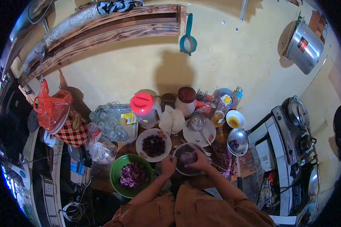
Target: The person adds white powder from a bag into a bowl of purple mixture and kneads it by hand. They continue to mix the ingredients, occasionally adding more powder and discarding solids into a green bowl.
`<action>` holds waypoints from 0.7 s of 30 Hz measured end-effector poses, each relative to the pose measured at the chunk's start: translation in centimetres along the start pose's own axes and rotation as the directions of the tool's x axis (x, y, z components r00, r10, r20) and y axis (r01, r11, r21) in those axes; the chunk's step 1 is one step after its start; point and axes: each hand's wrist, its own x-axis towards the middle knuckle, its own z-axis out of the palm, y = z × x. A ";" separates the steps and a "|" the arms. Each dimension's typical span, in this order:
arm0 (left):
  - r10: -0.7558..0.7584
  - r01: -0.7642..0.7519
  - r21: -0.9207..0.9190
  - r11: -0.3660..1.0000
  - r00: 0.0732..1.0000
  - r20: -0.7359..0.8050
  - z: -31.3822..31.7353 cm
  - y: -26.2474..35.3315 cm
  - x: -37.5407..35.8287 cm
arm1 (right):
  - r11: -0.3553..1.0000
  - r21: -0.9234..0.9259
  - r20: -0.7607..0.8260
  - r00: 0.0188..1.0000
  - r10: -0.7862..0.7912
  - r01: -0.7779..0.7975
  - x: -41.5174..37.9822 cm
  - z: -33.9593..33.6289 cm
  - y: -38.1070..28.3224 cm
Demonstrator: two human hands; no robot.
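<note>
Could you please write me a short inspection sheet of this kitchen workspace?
Surface: wooden table, crowded.
Job's things: steel bowl with purple pieces; green bowl of purple shreds; plate of dark pieces.
Clutter: red-lidded jug, jar, ladle, plastic bags.
Hands: left hand on the steel bowl's rim; right hand inside it.
Cables: coiled cable at lower left.
Surroundings: stove, hanging pot, wall shelf.

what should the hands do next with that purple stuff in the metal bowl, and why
Probably keep the left hand steadying the metal bowl while the right hand lifts out a purple piece, since the right hand is already inside it and the green bowl alongside holds similar purple bits.
</note>
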 end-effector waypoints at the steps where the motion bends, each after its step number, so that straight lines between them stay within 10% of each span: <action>1: -0.029 0.030 -0.038 0.999 0.999 0.037 0.2 -0.3 0.2 | 1.000 -0.001 -0.001 1.000 0.002 -0.002 -0.2 -0.2 0.2; 3: -0.030 0.030 -0.015 0.999 0.999 0.037 0.1 -0.3 0.1 | 0.863 -0.505 0.295 0.943 0.157 0.015 -0.7 -0.4 0.0; 6: -0.017 0.017 -0.002 1.000 1.000 -0.003 -0.2 0.6 -0.3 | 0.686 -0.727 0.090 0.993 0.081 0.010 -2.0 0.4 -2.0; 10: -0.012 0.013 -0.026 1.000 1.000 0.006 -0.1 0.6 0.0 | 0.858 -0.513 0.068 0.996 0.055 -0.012 -0.9 2.3 1.5; 12: -0.059 0.060 -0.056 0.997 0.998 0.017 0.1 0.8 -0.1 | 0.821 -0.553 0.210 0.929 0.304 -0.143 -0.2 2.6 1.9; 21: -0.097 0.094 -0.131 0.987 0.995 -0.015 0.6 0.7 -0.3 | 0.559 -0.824 0.079 0.956 0.281 -0.096 1.8 6.3 3.0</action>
